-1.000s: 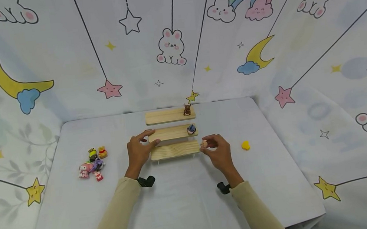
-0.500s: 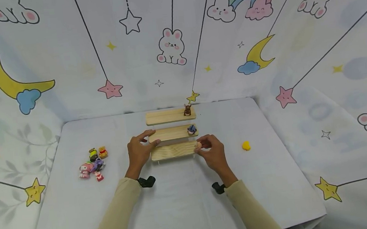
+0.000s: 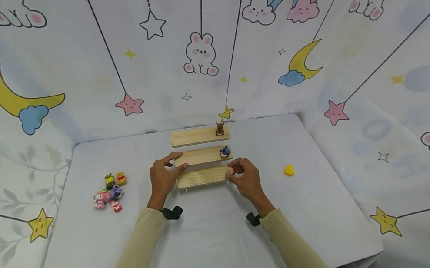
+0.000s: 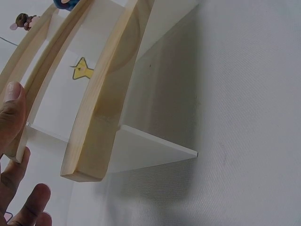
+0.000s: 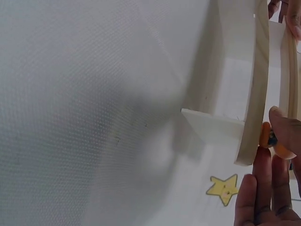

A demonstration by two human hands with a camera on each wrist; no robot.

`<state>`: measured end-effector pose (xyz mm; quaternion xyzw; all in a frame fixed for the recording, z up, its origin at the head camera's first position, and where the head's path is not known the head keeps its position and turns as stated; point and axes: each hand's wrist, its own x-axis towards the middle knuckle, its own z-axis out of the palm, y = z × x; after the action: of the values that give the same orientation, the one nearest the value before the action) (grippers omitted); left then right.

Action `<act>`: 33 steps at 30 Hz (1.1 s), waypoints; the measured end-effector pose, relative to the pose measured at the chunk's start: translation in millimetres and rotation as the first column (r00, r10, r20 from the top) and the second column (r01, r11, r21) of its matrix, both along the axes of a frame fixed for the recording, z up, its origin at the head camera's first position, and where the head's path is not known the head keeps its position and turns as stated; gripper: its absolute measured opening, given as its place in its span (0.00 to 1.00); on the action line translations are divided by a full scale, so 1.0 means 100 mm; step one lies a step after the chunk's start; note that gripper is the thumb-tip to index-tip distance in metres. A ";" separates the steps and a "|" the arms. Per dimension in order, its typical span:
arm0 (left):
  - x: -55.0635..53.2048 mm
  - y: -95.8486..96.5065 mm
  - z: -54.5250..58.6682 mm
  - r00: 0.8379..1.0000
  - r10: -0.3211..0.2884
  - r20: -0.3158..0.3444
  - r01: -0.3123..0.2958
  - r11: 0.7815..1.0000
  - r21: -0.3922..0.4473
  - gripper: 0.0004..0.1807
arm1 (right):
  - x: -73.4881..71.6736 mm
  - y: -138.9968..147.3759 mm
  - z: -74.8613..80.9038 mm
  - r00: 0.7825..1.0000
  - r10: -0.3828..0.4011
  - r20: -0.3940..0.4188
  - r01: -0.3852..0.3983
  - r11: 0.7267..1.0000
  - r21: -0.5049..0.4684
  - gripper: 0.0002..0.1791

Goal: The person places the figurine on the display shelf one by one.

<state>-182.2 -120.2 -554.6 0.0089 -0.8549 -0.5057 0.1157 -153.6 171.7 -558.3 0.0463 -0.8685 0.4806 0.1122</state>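
Spanning the left end of the middle plank [image 3: 197,156], the left hand [image 3: 161,177] is curled about its edges, and the wood is gripped between thumb and forefinger. By the right hand [image 3: 248,177], a small figure [image 5: 265,134] is pinched between thumb and fingertips at the right end of the front plank [image 3: 201,177]. Orange parts of the figure are shown in the right wrist view, though most of it is covered by the fingers; whether its weight is borne by the plank cannot be told. Beneath the front plank, a white panel [image 4: 146,150] is seen from the left wrist.

Near the right end of the middle plank, a blue figure [image 3: 225,151] is placed, and a brown figure [image 3: 219,129] is placed likewise on the back plank [image 3: 193,137]. The planks are ranged one behind another on a table [image 3: 211,243] covered in white cloth. To the right, well apart from the planks, a yellow object [image 3: 289,170] is set down. On the left, a pink figure [image 3: 100,199], a purple figure [image 3: 115,192], a red-and-white figure [image 3: 117,206], a black-and-yellow figure [image 3: 110,181] and a yellow bear figure [image 3: 121,178] are grouped closely.
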 end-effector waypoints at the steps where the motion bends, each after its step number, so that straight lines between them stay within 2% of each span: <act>1: 0.00 0.00 0.00 1.000 0.001 0.001 -0.001 1.000 0.000 0.25 | 0.00 0.00 0.00 1.000 0.000 0.001 0.000 1.000 0.005 0.24; 12: -0.01 0.01 0.00 1.000 0.008 0.020 -0.008 1.000 0.010 0.25 | -0.04 -0.01 -0.02 1.000 0.000 0.015 0.000 1.000 0.018 0.23; 25: 0.01 0.00 0.03 1.000 -0.011 0.020 0.010 1.000 0.013 0.25 | -0.01 0.01 -0.01 0.999 -0.004 0.049 0.002 0.999 0.040 0.26; 33: 0.02 0.00 0.04 1.000 -0.011 0.014 0.011 1.000 0.005 0.26 | 0.04 0.01 0.01 0.999 0.003 0.044 -0.004 1.000 0.028 0.22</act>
<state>-180.7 -120.2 -550.9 0.0079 -0.8545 -0.5082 0.1069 -149.8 172.7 -557.2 0.0389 -0.8774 0.4694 0.0916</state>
